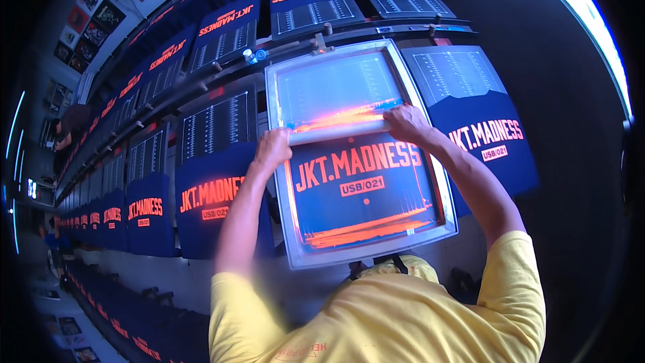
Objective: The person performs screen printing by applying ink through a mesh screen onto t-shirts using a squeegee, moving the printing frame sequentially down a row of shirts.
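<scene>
My left hand (273,149) is closed around the left end of a pale squeegee (339,135), and my right hand (408,123) grips its right end. The squeegee lies across the mesh of a metal-rimmed printing screen (376,248), a little above its middle. Bright orange ink (346,117) is gathered along the squeegee's far side, and more ink streaks (369,228) cross the near end of the mesh. Below the squeegee, orange lettering shows through the mesh over dark blue cloth. The squeegee's blade edge is hidden.
Right of the screen, a printed navy shirt (480,117) lies on a board; several more line the left and the far row. A hinge clamp (320,45) stands at the screen's far edge, near small blue-and-white containers (254,56). Another person (72,121) is far left.
</scene>
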The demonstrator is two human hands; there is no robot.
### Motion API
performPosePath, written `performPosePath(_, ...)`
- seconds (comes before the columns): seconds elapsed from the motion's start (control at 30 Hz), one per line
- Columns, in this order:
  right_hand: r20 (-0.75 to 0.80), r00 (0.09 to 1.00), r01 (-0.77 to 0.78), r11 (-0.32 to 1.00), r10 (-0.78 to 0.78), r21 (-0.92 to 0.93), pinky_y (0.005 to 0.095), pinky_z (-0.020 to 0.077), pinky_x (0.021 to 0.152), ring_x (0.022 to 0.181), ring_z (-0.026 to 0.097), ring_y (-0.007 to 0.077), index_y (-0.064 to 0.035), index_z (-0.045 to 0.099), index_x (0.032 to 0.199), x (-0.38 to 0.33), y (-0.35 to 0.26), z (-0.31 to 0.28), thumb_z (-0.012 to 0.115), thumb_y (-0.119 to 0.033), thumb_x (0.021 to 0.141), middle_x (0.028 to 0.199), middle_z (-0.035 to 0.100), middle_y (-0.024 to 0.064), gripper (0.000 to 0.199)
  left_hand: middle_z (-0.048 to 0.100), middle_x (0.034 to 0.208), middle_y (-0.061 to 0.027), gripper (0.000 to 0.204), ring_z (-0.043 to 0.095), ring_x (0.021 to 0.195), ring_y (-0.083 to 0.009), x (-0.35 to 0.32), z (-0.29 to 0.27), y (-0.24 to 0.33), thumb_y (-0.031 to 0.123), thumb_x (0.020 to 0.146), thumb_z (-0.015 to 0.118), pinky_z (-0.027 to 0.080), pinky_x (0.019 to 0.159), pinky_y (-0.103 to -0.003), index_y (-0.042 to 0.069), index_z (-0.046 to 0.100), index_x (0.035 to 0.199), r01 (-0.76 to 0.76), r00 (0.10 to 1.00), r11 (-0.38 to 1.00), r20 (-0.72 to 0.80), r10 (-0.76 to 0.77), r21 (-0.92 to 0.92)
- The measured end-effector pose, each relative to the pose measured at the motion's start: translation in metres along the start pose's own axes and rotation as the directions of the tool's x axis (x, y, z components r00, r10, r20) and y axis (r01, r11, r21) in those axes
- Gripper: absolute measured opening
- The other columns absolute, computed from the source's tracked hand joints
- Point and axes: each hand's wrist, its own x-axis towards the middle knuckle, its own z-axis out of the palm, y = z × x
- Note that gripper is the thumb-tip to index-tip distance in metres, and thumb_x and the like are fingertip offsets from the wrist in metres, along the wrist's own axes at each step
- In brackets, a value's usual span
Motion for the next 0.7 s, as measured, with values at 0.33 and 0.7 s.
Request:
performPosePath(0.33,-0.151,0.987,0.061,0.997,-0.054,0.043,0.0417,0.0555,0.063,0.076,0.066,0.028,-0.0065,0.063,0.083,-0.144,-0.047,-0.034,0.067,-0.01,0.072,0.077,0.063,0.0091,0.013,0.068,0.09,-0.0213,0.022,0.068,0.083,-0.039,-0.133,-0.012,0.075,-0.006,0.071,0.057,0.056,0.074,-0.048,-0.001,0.065,0.091,-0.069,0.987,0.998,-0.144,0.067,-0.008)
performPosePath(0.7,-0.117,0.993,0.012,0.999,-0.006,0.051,0.0409,0.0549,0.069,0.082,0.064,0.0266,-0.0062,0.059,0.084,-0.276,-0.094,-0.014,0.068,-0.008,0.067,0.081,0.06,0.0072,0.019,0.069,0.098,-0.0143,0.032,0.068,0.095,-0.0325,-0.256,0.059,0.138,-0.01,0.064,0.058,0.056,0.082,-0.041,0.0,0.065,0.094,-0.083,0.966,0.995,-0.252,0.064,-0.063)
